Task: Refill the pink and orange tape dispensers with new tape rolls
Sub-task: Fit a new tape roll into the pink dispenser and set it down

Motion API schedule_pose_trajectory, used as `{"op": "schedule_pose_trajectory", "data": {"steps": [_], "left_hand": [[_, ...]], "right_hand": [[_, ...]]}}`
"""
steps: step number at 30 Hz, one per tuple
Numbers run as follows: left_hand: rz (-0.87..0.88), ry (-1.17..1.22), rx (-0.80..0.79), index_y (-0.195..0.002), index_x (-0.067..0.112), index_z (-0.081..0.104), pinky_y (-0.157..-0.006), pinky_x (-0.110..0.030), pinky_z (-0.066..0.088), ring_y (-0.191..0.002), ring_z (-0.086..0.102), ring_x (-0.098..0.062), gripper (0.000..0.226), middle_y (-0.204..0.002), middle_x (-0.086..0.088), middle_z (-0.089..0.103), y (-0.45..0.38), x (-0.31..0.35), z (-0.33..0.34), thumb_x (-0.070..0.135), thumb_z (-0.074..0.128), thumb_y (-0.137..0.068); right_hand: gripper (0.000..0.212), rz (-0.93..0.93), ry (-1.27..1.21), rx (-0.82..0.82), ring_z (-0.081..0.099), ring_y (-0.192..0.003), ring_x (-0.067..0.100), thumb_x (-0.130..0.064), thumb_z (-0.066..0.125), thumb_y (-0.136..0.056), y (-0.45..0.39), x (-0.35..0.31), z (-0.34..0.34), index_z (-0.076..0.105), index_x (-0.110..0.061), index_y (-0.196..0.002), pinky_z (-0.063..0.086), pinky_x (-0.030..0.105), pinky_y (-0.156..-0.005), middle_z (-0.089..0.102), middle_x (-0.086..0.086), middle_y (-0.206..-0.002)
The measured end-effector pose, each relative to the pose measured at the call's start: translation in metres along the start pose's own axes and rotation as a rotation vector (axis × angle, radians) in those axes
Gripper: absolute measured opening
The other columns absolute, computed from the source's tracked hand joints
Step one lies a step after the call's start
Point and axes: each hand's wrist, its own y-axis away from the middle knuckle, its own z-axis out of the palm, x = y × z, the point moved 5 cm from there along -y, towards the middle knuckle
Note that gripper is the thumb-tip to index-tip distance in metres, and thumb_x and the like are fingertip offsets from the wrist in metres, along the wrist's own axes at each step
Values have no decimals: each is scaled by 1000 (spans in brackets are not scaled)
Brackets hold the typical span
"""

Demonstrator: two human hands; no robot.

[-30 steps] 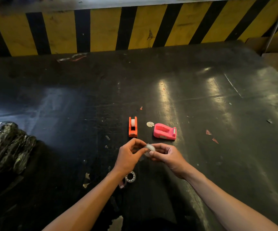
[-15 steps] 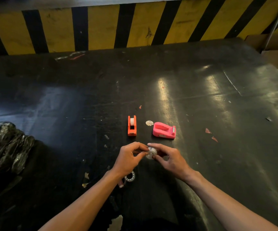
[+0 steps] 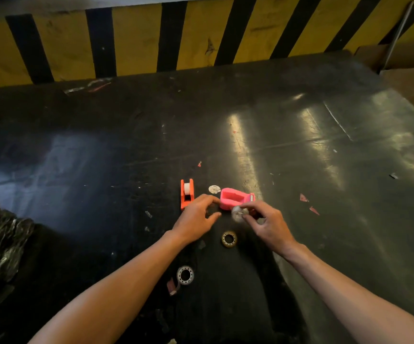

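Two bare hands work by the pink plastic tape dispenser (image 3: 234, 200): right hand (image 3: 268, 224) pinches a small clear tape roll (image 3: 237, 214); left hand (image 3: 196, 219) hovers, fingers loosely spread.

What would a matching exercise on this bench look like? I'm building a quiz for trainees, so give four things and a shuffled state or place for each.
Things:
1. orange dispenser
2. pink dispenser
3. tape roll
4. amber-tinted roll

States:
A. pinched in the right hand
B. lying flat on the black table, between the wrists
C. white roll already seated
D. cavity empty, left hand reaching toward it

Pairs: 1-C, 2-D, 3-A, 4-B
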Motion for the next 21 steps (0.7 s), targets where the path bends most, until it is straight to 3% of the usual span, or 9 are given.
{"op": "schedule_pose_trajectory", "data": {"steps": [4, 8, 12, 18, 21], "left_hand": [[18, -195, -91, -139, 29, 51, -104, -40, 50, -131, 51, -15, 46, -147, 5, 48, -33, 3, 4, 29, 64, -94], [-20, -198, -159, -148, 34, 39, -111, -45, 44, -142, 41, -16, 59, -157, 5, 38, -52, -8, 12, 38, 63, -94], [-14, -146, -217, -147, 27, 43, -115, -44, 39, -141, 43, -14, 62, -152, 3, 48, -61, -14, 17, 36, 68, -91], [-17, -84, -188, -145, 25, 47, -113, -40, 42, -135, 49, -13, 59, -147, 3, 54, -61, -17, 18, 30, 70, -90], [-21, -80, -185, -145, 25, 47, -113, -38, 42, -135, 49, -13, 60, -146, 3, 54, -61, -18, 18, 30, 70, -90]], "right_hand": [[22, -45, 110, 17, 65, -89, 14, -11, 71, -88, -34, 10, -12, 69, -20, -108, 56, 36, -77, 69, 0, -100], [19, -123, 205, -29, 64, -88, 14, -15, 68, -90, -59, 18, -10, 69, -19, -108, 54, 33, -78, 66, 0, -99], [21, -204, 275, -142, 63, -90, 13, -13, 66, -92, -70, 25, -1, 67, -19, -112, 49, 20, -78, 66, 0, -104], [21, -249, 298, -158, 55, -84, 5, -14, 70, -90, -72, 29, 1, 67, -18, -111, 42, 13, -76, 66, 0, -101], [20, -294, 337, -177, 56, -83, 12, -13, 71, -88, -68, 32, 6, 68, -16, -107, 41, 21, -76, 65, 1, -94]]}}
